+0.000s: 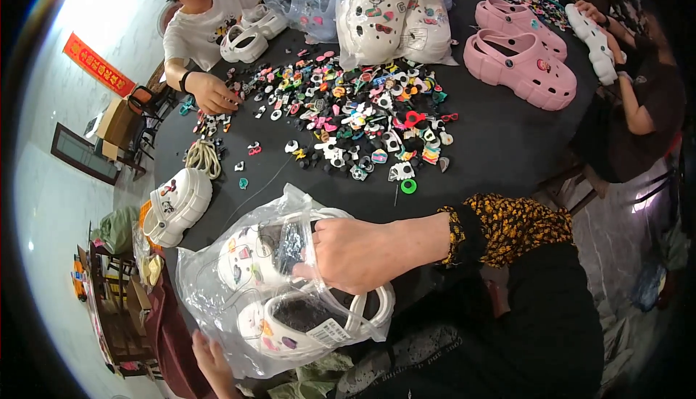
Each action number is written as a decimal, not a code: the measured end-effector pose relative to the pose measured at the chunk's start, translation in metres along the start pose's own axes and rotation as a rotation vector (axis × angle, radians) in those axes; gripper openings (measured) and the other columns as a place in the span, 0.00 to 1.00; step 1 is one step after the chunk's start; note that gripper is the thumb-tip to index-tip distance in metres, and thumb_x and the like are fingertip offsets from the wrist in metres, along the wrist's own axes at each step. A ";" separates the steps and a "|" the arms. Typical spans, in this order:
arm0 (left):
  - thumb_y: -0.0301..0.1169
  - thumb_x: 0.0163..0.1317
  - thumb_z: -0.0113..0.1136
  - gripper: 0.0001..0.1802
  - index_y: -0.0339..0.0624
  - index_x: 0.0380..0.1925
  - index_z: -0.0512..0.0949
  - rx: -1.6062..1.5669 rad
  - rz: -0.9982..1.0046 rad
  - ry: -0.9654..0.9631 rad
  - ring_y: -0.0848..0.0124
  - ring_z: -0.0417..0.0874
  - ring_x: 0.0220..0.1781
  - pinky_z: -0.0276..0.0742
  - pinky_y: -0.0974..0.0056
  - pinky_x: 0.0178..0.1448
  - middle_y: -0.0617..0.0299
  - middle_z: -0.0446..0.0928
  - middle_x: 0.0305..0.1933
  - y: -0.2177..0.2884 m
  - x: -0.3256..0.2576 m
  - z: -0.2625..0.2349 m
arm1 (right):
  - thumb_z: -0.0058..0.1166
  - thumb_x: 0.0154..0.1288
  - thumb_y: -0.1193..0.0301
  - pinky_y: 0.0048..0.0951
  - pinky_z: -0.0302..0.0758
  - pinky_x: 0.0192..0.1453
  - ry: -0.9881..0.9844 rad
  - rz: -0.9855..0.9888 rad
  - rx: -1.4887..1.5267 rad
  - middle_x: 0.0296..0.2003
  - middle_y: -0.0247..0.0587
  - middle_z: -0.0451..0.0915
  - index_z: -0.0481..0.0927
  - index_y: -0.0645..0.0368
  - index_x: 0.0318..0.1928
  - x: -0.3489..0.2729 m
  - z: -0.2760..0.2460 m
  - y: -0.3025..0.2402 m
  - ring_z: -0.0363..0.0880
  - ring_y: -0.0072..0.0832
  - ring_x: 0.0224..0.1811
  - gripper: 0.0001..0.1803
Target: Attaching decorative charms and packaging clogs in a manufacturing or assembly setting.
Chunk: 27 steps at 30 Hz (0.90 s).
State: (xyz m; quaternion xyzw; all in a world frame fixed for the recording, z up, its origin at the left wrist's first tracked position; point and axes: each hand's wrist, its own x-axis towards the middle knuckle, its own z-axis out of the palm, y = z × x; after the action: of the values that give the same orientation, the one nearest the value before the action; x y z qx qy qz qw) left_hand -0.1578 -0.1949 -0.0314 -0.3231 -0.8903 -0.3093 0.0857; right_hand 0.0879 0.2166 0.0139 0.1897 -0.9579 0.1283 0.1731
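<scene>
A clear plastic bag (pixel 199 283) lies at the table's near edge, around a pair of white clogs with colourful shoe charms. One clog (pixel 243 272) is farther in and the other clog (pixel 312 334) nearer me, with a white barcode label by it. My right hand (pixel 348 254) reaches across from the right. Its bent fingers close on the bag's mouth, over the clogs' heel end; the fingertips are partly hidden. Low at the left, my left hand (pixel 210 363) rests beside the bag's closed end, fingers stretched out, only partly in view.
A heap of shoe charms (pixel 355 109) covers the middle of the black table (pixel 507 152). At left lie a white clog (pixel 181 207) and a rope bundle (pixel 204 158). Bagged white clogs (pixel 373 18) and pink clogs (pixel 518 69) stand beyond. People sit far left and right.
</scene>
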 end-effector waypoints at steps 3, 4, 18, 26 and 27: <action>0.31 0.72 0.46 0.24 0.27 0.63 0.62 -0.146 -0.244 -0.070 0.64 0.72 0.59 0.68 0.63 0.62 0.46 0.69 0.61 0.030 -0.036 -0.003 | 0.51 0.56 0.71 0.33 0.69 0.40 0.059 0.020 0.080 0.25 0.39 0.76 0.79 0.63 0.43 -0.004 0.010 0.003 0.78 0.35 0.33 0.15; 0.35 0.70 0.50 0.27 0.30 0.63 0.63 -0.111 -0.335 -0.064 0.65 0.72 0.58 0.67 0.63 0.61 0.46 0.70 0.60 0.067 -0.038 -0.005 | 0.51 0.54 0.68 0.34 0.67 0.37 0.173 0.016 0.069 0.22 0.38 0.75 0.78 0.61 0.41 -0.004 0.016 0.004 0.77 0.34 0.29 0.14; 0.33 0.71 0.47 0.13 0.31 0.35 0.71 -0.309 -0.463 0.237 0.74 0.68 0.33 0.67 0.69 0.39 0.64 0.71 0.33 0.048 -0.041 0.028 | 0.51 0.53 0.67 0.35 0.67 0.38 0.285 0.034 0.109 0.22 0.40 0.76 0.79 0.60 0.31 -0.008 0.013 0.002 0.77 0.34 0.29 0.09; 0.31 0.65 0.46 0.14 0.26 0.33 0.73 -0.298 -0.538 0.416 0.59 0.70 0.31 0.68 0.58 0.38 0.50 0.75 0.31 0.087 -0.031 0.034 | 0.54 0.48 0.69 0.35 0.67 0.39 0.346 0.078 0.298 0.23 0.41 0.77 0.77 0.58 0.20 -0.005 0.022 0.003 0.77 0.36 0.29 0.07; 0.30 0.64 0.48 0.13 0.27 0.34 0.74 -0.127 -0.375 0.365 0.55 0.73 0.33 0.69 0.56 0.40 0.46 0.76 0.34 0.071 -0.036 0.034 | 0.54 0.48 0.69 0.35 0.67 0.39 0.343 0.078 0.296 0.23 0.41 0.77 0.77 0.58 0.20 -0.005 0.021 0.003 0.77 0.36 0.29 0.07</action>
State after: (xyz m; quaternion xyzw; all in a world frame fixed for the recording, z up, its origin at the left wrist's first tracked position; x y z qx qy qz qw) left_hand -0.0832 -0.1502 -0.0358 -0.0959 -0.8832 -0.4283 0.1655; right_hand 0.0854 0.2141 -0.0072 0.1512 -0.8918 0.3042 0.2988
